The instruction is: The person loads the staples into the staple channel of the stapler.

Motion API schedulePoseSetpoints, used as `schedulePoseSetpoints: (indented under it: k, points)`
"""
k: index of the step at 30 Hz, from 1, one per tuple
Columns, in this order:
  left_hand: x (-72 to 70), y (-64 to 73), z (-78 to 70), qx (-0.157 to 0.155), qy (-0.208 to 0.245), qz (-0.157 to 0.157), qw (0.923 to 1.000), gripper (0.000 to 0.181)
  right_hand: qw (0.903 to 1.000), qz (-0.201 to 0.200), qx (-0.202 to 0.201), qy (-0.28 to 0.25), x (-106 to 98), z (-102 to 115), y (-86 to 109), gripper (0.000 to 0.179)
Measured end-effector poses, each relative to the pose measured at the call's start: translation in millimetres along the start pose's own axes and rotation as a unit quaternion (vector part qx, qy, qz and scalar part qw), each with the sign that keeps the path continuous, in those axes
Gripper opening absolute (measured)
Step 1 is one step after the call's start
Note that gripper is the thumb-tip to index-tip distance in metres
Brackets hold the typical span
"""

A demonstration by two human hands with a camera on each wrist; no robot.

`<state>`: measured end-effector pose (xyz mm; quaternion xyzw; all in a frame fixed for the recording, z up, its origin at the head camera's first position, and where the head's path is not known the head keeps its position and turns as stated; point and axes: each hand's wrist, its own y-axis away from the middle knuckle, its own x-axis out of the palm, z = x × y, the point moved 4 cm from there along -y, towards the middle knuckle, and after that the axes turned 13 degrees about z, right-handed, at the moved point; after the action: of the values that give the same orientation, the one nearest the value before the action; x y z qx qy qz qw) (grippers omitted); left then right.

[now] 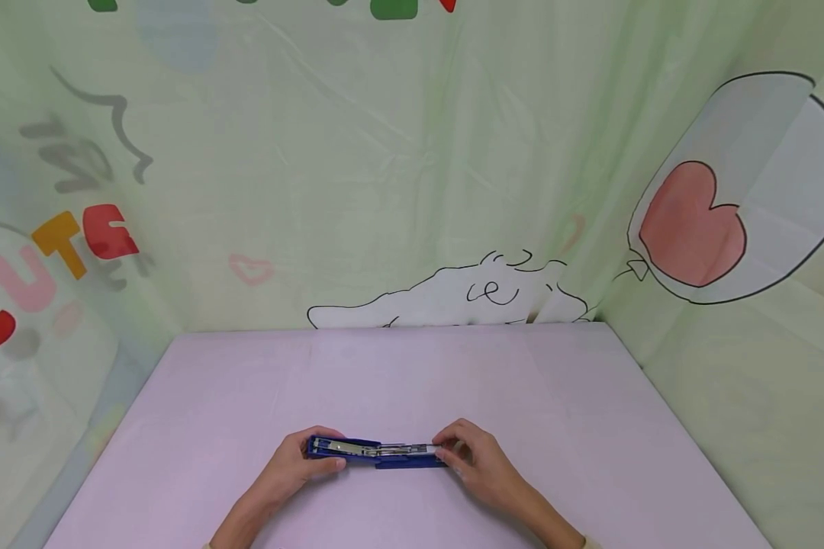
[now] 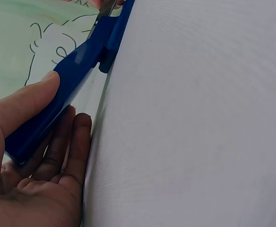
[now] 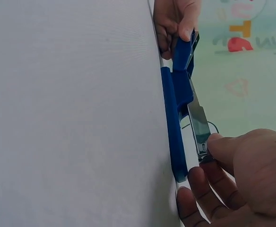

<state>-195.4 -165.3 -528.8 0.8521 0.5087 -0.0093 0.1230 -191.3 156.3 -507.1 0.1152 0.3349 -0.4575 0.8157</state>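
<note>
A blue stapler (image 1: pixel 412 462) lies folded open across the front middle of the table, its inner metal channel facing up. My left hand (image 1: pixel 295 462) grips the swung-back blue cover (image 2: pixel 76 64), thumb on one side and fingers on the other. In the right wrist view, the metal magazine (image 3: pixel 198 118) stands raised at an angle over the blue base (image 3: pixel 172 127). My right hand (image 1: pixel 479 463) pinches the end of that magazine between thumb and fingers. Its other fingers are close by the base's end.
The pale lilac table (image 1: pixel 398 381) spreads around both hands. Behind it hangs a light green curtain (image 1: pixel 357 168) printed with letters and drawings, and similar cloth (image 1: pixel 741 366) closes off the right side.
</note>
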Motion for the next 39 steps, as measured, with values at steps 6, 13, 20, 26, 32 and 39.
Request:
schedulePoseSetpoints:
  k: [6, 13, 20, 26, 32, 39]
  points:
    - [-0.7, -1.1, 2.8, 0.005, 0.001, 0.001, 1.0, 0.049, 1.0, -0.005, 0.005, 0.002, 0.6, -1.5, 0.0, 0.013]
    - [-2.1, -0.9, 5.2, 0.011, -0.003, 0.013, 0.9999, 0.051, 0.9994, -0.012, -0.019, -0.025, 0.7, -1.8, 3.1, 0.02]
    - [-3.9, -0.7, 5.8, 0.02, 0.012, 0.027, 0.9994, 0.052, 0.9988, -0.004, -0.003, -0.048, -0.5, -8.4, 5.0, 0.029]
    - [-5.0, -0.4, 6.3, 0.023, 0.018, 0.03, 0.9991, 0.053, 0.9988, -0.007, -0.006, -0.049, 0.2, -10.8, 4.4, 0.028]
    - [-4.1, -0.4, 6.1, 0.028, 0.024, 0.037, 0.9986, 0.054, 0.9987, -0.015, -0.001, -0.049, 0.8, -13.0, 4.8, 0.026]
    - [-4.3, -0.6, 7.6, 0.028, 0.028, 0.04, 0.9984, 0.053, 0.9973, -0.006, 0.034, -0.064, 2.6, -15.1, 5.1, 0.023]
